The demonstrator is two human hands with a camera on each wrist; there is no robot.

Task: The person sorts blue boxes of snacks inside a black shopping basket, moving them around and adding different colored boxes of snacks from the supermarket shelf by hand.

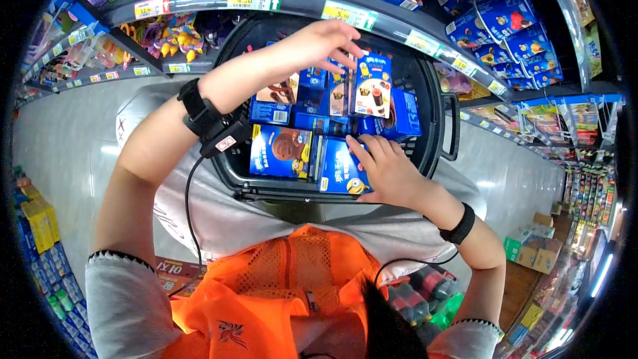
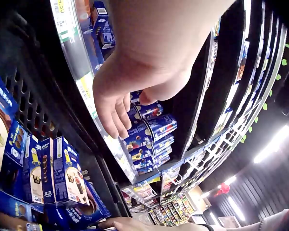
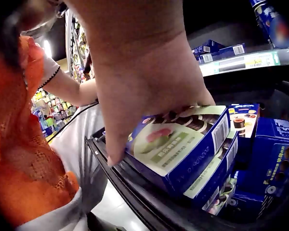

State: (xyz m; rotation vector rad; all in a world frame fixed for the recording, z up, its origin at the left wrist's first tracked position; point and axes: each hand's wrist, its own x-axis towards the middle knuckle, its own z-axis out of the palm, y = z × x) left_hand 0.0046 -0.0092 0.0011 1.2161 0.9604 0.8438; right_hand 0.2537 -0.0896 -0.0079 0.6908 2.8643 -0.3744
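In the head view my left hand [image 1: 325, 43] hangs over the far part of the black basket [image 1: 432, 159], above upright blue biscuit boxes [image 1: 373, 86], fingers loosely bent and holding nothing. The left wrist view shows that hand [image 2: 130, 86] in front of the shelf edge. My right hand [image 1: 392, 169] is at the near side of the basket and grips a blue box [image 1: 339, 167]. In the right wrist view the right hand [image 3: 149, 91] spans a box with a pale green face [image 3: 176, 144], thumb at one side; its far fingertips are hidden.
A yellow-and-blue box [image 1: 280, 151] lies left of the gripped one. Price-tagged shelving [image 1: 292, 1] curves along the basket's far side, with blue packets [image 1: 508, 16] at the right. Cartons [image 1: 535, 249] stand on the floor at right, bottles [image 1: 425, 289] near the person.
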